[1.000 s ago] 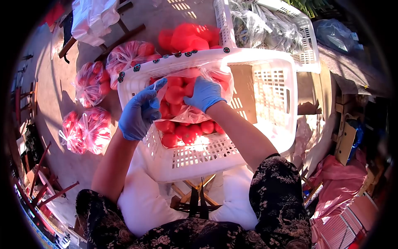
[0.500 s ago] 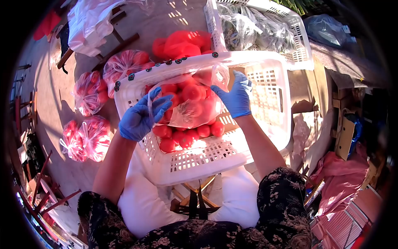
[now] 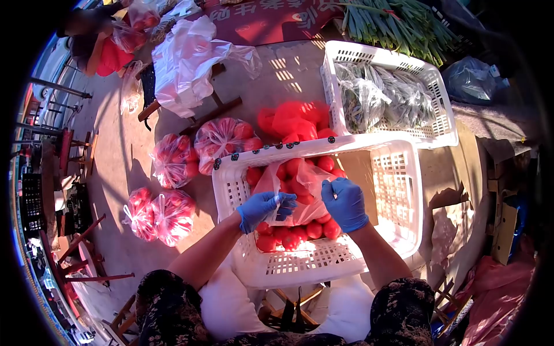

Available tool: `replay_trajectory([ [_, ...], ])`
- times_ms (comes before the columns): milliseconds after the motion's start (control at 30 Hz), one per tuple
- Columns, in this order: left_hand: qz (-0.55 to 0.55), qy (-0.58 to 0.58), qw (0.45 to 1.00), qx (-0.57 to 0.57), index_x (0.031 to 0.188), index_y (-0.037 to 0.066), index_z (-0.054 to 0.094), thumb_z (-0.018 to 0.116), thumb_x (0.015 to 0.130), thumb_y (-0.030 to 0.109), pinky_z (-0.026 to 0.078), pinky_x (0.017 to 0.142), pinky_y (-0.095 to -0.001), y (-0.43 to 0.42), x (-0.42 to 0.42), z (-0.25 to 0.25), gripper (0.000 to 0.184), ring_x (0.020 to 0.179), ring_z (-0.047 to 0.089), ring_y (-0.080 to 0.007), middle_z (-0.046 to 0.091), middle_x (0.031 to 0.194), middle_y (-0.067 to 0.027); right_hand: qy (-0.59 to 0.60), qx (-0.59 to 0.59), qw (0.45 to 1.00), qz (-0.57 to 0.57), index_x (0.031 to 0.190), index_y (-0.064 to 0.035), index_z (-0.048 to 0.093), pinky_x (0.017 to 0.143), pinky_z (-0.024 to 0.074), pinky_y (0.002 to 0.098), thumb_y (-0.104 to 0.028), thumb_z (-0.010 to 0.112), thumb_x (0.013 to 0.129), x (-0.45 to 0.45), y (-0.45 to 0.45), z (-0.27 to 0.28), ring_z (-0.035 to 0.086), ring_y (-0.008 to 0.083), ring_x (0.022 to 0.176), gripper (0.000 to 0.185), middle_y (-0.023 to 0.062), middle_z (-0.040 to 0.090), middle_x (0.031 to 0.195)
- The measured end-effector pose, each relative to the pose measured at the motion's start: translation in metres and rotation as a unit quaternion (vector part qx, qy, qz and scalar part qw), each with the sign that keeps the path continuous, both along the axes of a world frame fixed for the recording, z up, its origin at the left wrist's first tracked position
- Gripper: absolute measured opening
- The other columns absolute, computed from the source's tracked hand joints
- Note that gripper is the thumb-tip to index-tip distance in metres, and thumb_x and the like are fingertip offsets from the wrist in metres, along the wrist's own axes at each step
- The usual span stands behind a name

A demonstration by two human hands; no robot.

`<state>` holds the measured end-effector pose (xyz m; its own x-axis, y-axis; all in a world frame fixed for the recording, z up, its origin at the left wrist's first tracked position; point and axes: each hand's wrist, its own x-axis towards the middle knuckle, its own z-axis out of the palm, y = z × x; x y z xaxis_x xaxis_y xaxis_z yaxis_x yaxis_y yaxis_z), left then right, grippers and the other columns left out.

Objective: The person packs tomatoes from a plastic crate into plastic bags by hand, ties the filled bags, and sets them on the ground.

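Note:
Over a white plastic crate (image 3: pixel 323 264), my left hand (image 3: pixel 267 209) in a blue glove pinches the left side of a clear plastic bag (image 3: pixel 311 176). The fingers of my right hand (image 3: pixel 345 205), also gloved in blue, are closed on the bag's right side. Several red tomatoes show through the bag, which hangs between my hands inside the crate. Loose tomatoes (image 3: pixel 291 239) lie in the crate below and around the bag.
Tied bags of tomatoes (image 3: pixel 175 216) sit on the ground at the left. Behind the crate lies a red mesh bag (image 3: pixel 294 118). A second white crate (image 3: pixel 453 124) holds bagged greens. White plastic bags (image 3: pixel 187 63) drape over a stool. Part of a person (image 3: pixel 92 34) shows at the upper left.
My right hand has gone from spread fingers to closed on the bag's edge. Both hands have come closer together, and the bag's sides are raised. The whole view has shifted, showing more ground ahead.

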<state>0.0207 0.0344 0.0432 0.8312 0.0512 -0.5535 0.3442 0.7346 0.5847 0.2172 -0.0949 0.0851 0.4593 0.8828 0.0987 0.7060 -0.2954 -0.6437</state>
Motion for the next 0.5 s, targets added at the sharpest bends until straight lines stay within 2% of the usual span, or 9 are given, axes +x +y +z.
replay_trajectory([
  [67,-0.005,0.020,1.000,0.004,0.117,0.003,0.051,0.050,0.087,0.037,0.045,0.083,-0.0287,-0.013,0.004,-0.007,0.045,0.091,0.055,-0.0146,0.058,0.105,-0.0070,0.259,-0.011,0.966,-0.012,0.069,-0.0016,0.056,0.049,0.0446,0.0361,-0.016,0.052,0.082,-0.006,-0.002,-0.030,0.058,0.0247,0.058,0.020,0.0101,0.059,0.068],
  [100,-0.034,0.050,0.998,0.030,0.115,0.002,0.051,0.049,0.087,0.038,0.045,0.083,-0.0285,-0.019,0.007,-0.010,0.046,0.091,0.055,-0.0146,0.058,0.104,-0.0069,0.385,-0.023,0.922,-0.016,0.072,-0.0013,0.057,0.049,0.0451,0.0359,-0.016,0.050,0.083,-0.010,-0.005,-0.043,0.059,0.0231,0.059,0.019,0.0096,0.061,0.071],
  [133,-0.062,0.082,0.993,0.056,0.114,0.000,0.052,0.049,0.087,0.039,0.044,0.083,-0.0282,-0.023,0.010,-0.013,0.047,0.092,0.055,-0.0147,0.058,0.104,-0.0068,0.548,-0.038,0.833,-0.061,0.077,-0.0003,0.057,0.052,0.0457,0.0352,-0.015,0.048,0.084,-0.018,-0.007,-0.046,0.059,0.0223,0.061,0.018,0.0103,0.061,0.074],
  [200,-0.087,0.111,0.987,0.082,0.111,0.000,0.053,0.048,0.087,0.040,0.044,0.082,-0.0270,-0.025,0.013,-0.015,0.047,0.091,0.054,-0.0137,0.058,0.100,-0.0060,0.807,-0.068,0.569,-0.145,0.087,0.0016,0.056,0.057,0.0469,0.0337,-0.014,0.045,0.085,-0.034,-0.006,-0.048,0.060,0.0208,0.065,0.019,0.0115,0.062,0.080],
  [233,-0.084,0.109,0.987,0.080,0.110,0.001,0.054,0.048,0.087,0.040,0.044,0.081,-0.0261,-0.028,0.014,-0.016,0.046,0.089,0.054,-0.0127,0.058,0.098,-0.0052,0.848,-0.127,0.492,-0.149,0.094,0.0025,0.053,0.060,0.0481,0.0319,-0.012,0.043,0.086,-0.035,-0.006,-0.047,0.059,0.0212,0.068,0.019,0.0144,0.061,0.082],
  [333,-0.115,0.108,0.984,0.086,0.103,0.003,0.056,0.051,0.086,0.043,0.044,0.073,-0.0243,-0.032,0.012,-0.030,0.044,0.081,0.052,-0.0101,0.058,0.091,-0.0034,0.890,-0.130,0.438,-0.010,0.093,0.0020,0.053,0.059,0.0483,0.0311,-0.011,0.043,0.087,-0.047,-0.021,-0.099,0.058,0.0201,0.065,0.018,0.0134,0.060,0.083],
  [367,-0.133,0.104,0.981,0.100,0.101,0.003,0.056,0.052,0.085,0.043,0.044,0.071,-0.0242,-0.035,0.012,-0.034,0.044,0.079,0.051,-0.0099,0.058,0.090,-0.0033,0.850,-0.172,0.496,-0.042,0.092,0.0015,0.053,0.056,0.0481,0.0297,-0.012,0.045,0.087,-0.051,-0.023,-0.104,0.057,0.0178,0.059,0.017,0.0125,0.060,0.082],
  [433,-0.167,0.106,0.972,0.126,0.095,0.004,0.057,0.054,0.083,0.046,0.044,0.065,-0.0250,-0.033,0.016,-0.026,0.044,0.073,0.051,-0.0097,0.058,0.083,-0.0033,0.819,-0.230,0.525,0.019,0.092,-0.0004,0.055,0.054,0.0464,0.0269,-0.010,0.047,0.086,-0.051,-0.010,-0.070,0.056,0.0163,0.060,0.014,0.0113,0.060,0.078],
  [500,-0.162,0.104,0.979,0.063,0.095,0.004,0.057,0.054,0.083,0.046,0.044,0.063,-0.0262,-0.023,0.022,-0.016,0.044,0.071,0.051,-0.0101,0.058,0.080,-0.0039,0.786,-0.269,0.550,0.085,0.095,-0.0026,0.057,0.052,0.0455,0.0251,-0.009,0.050,0.085,-0.046,-0.004,-0.056,0.055,0.0132,0.059,0.013,0.0101,0.060,0.080],
])
